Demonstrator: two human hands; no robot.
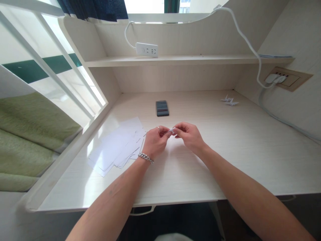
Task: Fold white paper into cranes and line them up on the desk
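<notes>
A small piece of folded white paper point(172, 131) is pinched between both hands above the middle of the desk. My left hand point(156, 140), with a ring and a silver chain bracelet at the wrist, grips its left side. On the right side, my right hand point(190, 136) holds it between thumb and fingers. The fingertips partly hide the paper, so its exact shape cannot be made out. Loose white sheets and thin strips point(117, 144) lie spread just left of my left hand.
A dark phone point(162, 108) lies beyond the hands. Small folded paper cranes point(230, 101) sit at the back right of the desk point(250, 150). A white power strip point(146, 50) rests on the shelf point(180, 60); a white cable hangs at the right by a wall socket point(292, 79).
</notes>
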